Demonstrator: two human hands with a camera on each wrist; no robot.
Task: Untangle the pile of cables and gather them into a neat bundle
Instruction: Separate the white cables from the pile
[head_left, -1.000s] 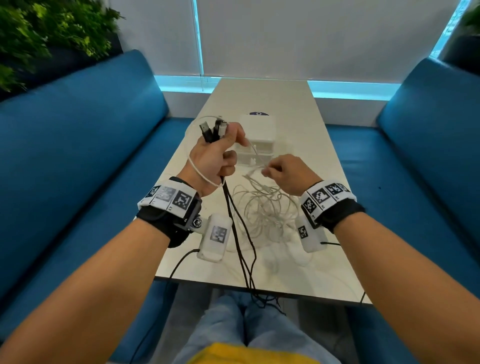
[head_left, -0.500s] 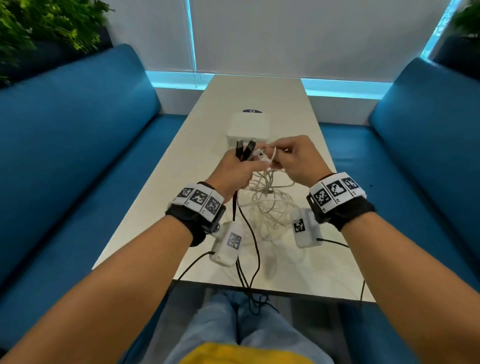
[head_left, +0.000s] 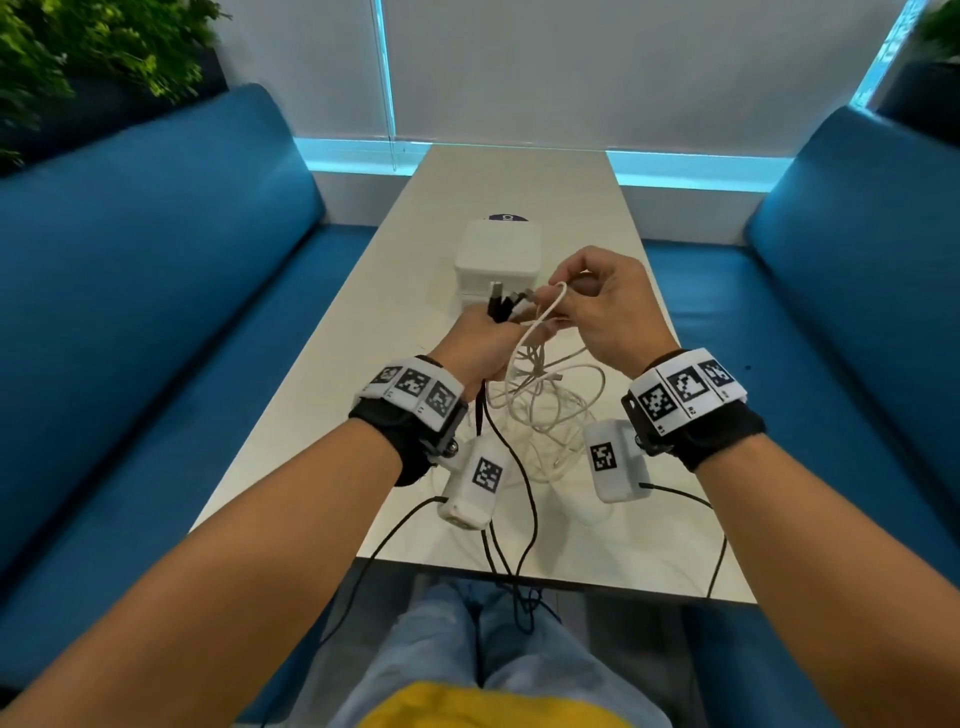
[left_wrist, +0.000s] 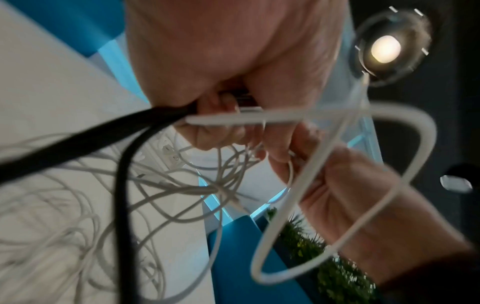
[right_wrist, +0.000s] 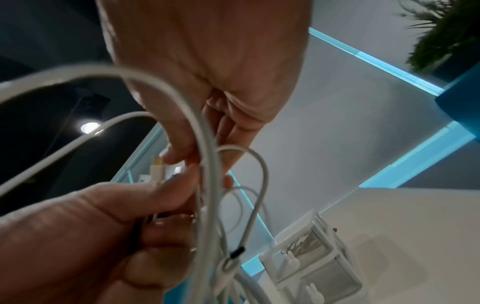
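Observation:
My left hand (head_left: 498, 332) grips a bunch of black cables (head_left: 519, 483) just below their plugs (head_left: 500, 304), which stick up from the fist. The black cables hang over the table's near edge onto my lap. My right hand (head_left: 561, 304) touches the left and pinches a loop of white cable (head_left: 545, 317) beside the plugs. More white cable lies below as a loose tangle (head_left: 550, 415) on the table. In the left wrist view the white loop (left_wrist: 363, 164) crosses the right hand (left_wrist: 350, 195). The right wrist view shows a white plug (right_wrist: 157, 170) between both hands.
A white lidded box (head_left: 498, 254) stands on the long pale table (head_left: 519, 182) just behind my hands. Blue sofas (head_left: 156, 312) flank the table on both sides. Thin black leads (head_left: 691, 499) run from the wrist cameras over the near edge.
My left hand came down and right from its raised spot and met the right hand. The right hand lifted the white cable end up to the plugs, raising a loop off the tangle.

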